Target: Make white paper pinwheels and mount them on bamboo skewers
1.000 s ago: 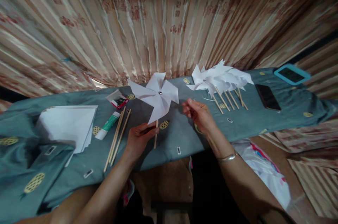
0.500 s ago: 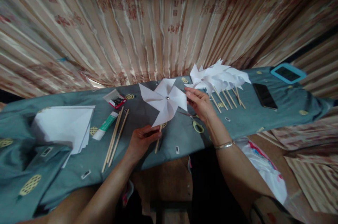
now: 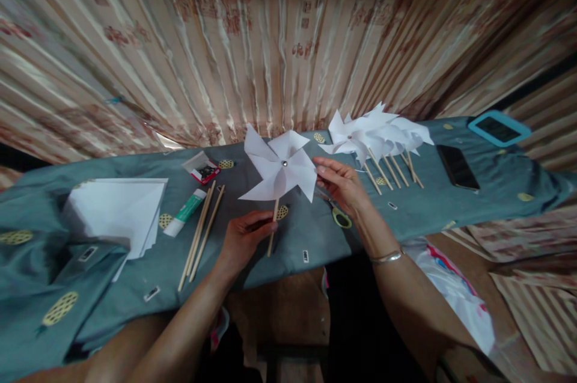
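Pinwheel (image 3: 291, 175) + far-right pile (image 3: 376, 133) look done imo, L hand (image 3: 243, 240) clamped on stick (image 3: 276, 210), idk if R hand (image 3: 345, 189) grips, paper (image 3: 119, 205) + spare sticks (image 3: 198, 243) unused at left.

A pleated beige curtain (image 3: 270, 40) printed with reddish-brown flowers and some lettering hangs behind the table (image 3: 500, 190). A rumpled grey-green cloth (image 3: 112, 293) covers the tabletop, patterned with yellow pineapples (image 3: 61, 309) and small black-and-white rectangles (image 3: 305, 257). Toward the right end, a dark phone (image 3: 457, 166) lies flat, set at a slant. Beyond it, near the back edge, sits a light-blue-framed device (image 3: 499, 129) with a dark screen. Lower right, below the table's front edge, is a crumpled white plastic bag (image 3: 455, 293) with red and blue markings, beside some striped beige fabric (image 3: 532, 317).
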The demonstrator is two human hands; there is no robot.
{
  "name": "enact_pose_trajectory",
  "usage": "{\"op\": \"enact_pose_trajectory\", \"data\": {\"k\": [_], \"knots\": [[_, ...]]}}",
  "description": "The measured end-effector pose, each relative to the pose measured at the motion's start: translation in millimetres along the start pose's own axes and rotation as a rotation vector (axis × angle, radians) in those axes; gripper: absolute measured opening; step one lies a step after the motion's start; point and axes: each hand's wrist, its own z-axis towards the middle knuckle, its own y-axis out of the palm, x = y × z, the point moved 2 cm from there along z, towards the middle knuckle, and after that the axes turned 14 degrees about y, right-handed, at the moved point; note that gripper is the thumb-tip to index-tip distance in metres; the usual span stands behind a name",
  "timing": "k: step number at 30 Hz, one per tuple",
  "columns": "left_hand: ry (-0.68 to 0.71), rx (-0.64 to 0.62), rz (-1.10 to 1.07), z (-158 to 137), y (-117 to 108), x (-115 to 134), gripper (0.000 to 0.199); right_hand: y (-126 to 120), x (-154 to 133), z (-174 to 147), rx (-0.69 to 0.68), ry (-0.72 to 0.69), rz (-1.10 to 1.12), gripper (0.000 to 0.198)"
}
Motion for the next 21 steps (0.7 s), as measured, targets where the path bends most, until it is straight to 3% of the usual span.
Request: {"op": "enact_pose_trajectory", "data": {"k": [21], "knots": [[0.013, 0.029, 0.018, 1.3, 0.2, -0.8, 0.04, 20.2, 15.4, -19.6, -0.113, 0.12, 0.056, 0.043]]}}
